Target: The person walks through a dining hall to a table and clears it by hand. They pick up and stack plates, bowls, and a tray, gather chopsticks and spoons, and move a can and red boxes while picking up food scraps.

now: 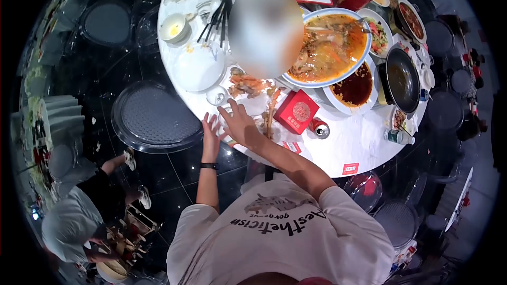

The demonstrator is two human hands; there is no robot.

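Note:
My left hand (210, 131), with a black band on its wrist, is held at the table's edge, its fingers spread and nothing in them. Beside it, my right hand (241, 125) reaches over the white table, fingers stretched out and apart. Its fingertips are just below a small clear cup (217, 95). Food scraps and shells (247, 85) lie beyond the fingers, and more scraps (271, 112) sit to the right of this hand. A white plate (199, 68) is behind the cup. Farther right are a red box (297, 111) and a red can (319, 128).
A large bowl of orange soup (351, 34), a plate of dark sauce (353, 87) and a black pan (402, 82) crowd the right. Black chopsticks (217, 17) and a bowl (174, 27) are at left. An empty stool (153, 116) stands beside the table; a person (74, 219) bends at lower left.

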